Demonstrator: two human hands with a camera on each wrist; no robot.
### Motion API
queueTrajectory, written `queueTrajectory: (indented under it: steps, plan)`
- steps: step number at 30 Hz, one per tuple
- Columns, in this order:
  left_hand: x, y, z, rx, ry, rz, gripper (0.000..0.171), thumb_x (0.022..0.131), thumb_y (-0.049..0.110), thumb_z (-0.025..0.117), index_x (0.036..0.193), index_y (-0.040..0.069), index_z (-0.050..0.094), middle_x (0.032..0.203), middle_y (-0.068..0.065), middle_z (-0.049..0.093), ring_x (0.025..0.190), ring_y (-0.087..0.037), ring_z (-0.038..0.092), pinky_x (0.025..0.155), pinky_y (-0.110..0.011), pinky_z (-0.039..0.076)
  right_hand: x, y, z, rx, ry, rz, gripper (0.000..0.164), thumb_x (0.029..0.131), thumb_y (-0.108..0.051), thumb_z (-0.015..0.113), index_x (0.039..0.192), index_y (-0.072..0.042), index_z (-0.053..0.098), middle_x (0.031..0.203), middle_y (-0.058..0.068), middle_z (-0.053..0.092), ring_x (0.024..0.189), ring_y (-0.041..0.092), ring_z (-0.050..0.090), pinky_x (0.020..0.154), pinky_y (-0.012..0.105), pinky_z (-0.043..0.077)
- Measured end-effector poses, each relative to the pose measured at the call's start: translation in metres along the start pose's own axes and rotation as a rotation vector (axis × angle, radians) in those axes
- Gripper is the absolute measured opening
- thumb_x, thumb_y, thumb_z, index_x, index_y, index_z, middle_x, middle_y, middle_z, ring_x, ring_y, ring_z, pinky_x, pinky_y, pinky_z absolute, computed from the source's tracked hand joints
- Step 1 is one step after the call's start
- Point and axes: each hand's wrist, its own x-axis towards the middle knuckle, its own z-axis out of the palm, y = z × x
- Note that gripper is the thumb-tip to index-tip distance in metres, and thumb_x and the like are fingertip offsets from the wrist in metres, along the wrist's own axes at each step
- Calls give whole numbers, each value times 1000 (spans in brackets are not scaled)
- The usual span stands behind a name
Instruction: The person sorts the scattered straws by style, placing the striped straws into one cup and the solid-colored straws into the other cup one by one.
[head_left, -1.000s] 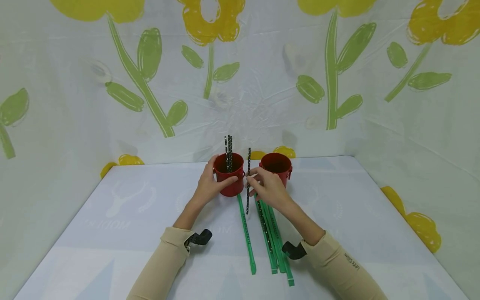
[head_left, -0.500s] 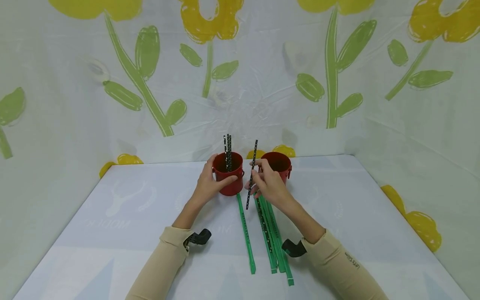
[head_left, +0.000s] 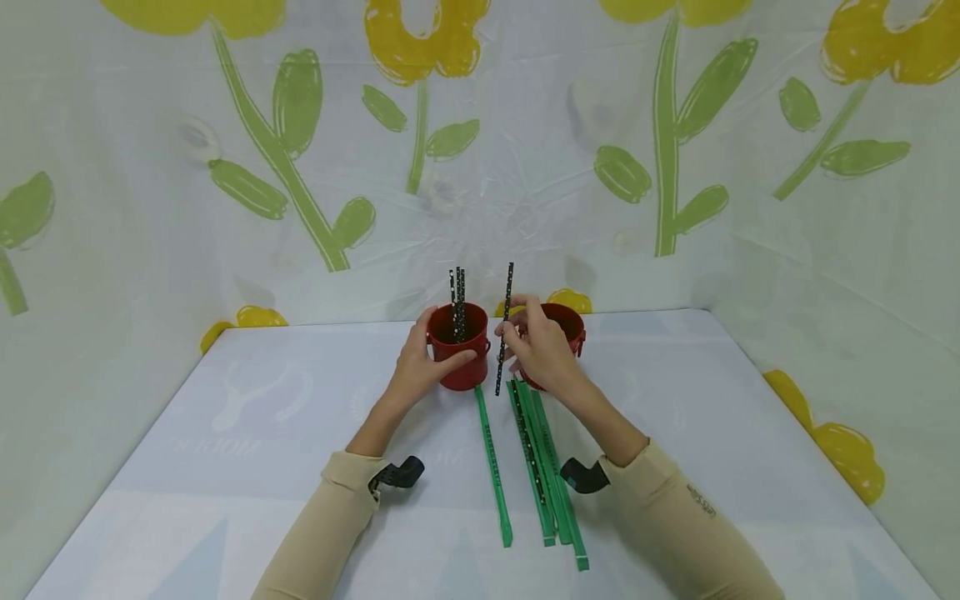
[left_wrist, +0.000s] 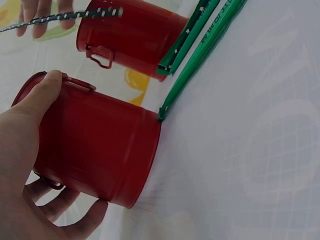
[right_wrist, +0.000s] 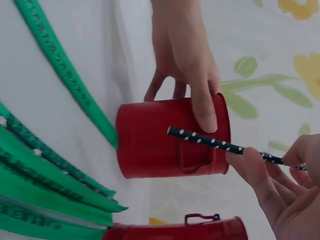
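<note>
My left hand (head_left: 416,367) grips the left red bucket (head_left: 467,377), thumb across the near side and fingers round the far side. Inside it stand several black straws with white dots (head_left: 459,292), their tops above the rim. Between fingertips and thumb, my right hand (head_left: 547,350) pinches another dotted straw (right_wrist: 205,140), held nearly upright to the right of that bucket and apart from it. Behind the right hand is a second red bucket (head_left: 572,323), partly hidden. The right wrist view shows the held straw's lower end in front of the gripped bucket.
Several long green packets with dark print (head_left: 557,475) lie in a bunch before the right bucket, with a dotted black strip (head_left: 529,446) among them. A single green packet (head_left: 491,458) lies left of these. A flower-printed sheet (head_left: 510,125) rises behind the white table (head_left: 262,517).
My right hand has risen with the straw, up and slightly to the right, and the straw has tilted a little. The left hand and its bucket stay where they were.
</note>
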Motion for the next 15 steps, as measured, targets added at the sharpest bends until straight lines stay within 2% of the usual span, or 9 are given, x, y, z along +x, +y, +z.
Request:
queueTrajectory:
  steps: [4,12,15]
  plan:
    - [0,1,0,-3,-1,0,92,80,45,78,152,25,26,147,0,44,134,-20,43,105,-49,48,13,-9,-2,-39,57,-44,37,101,-15,52,134,-5,39,110,18,67,61,22,70,53,25,57]
    - [0,3,0,-7,-5,7,91,80,44,78,152,23,26,146,0,45,132,-20,44,105,-48,48,35,-32,-12,54,120,-92,37,102,-14,49,135,-5,37,112,19,61,70,31,72,58,37,60]
    - [0,4,-1,-6,-4,11,90,81,44,78,152,22,27,145,0,45,132,-19,44,105,-47,48,42,-39,-13,60,134,-109,36,102,-15,49,135,-6,38,111,18,62,76,30,72,60,36,60]
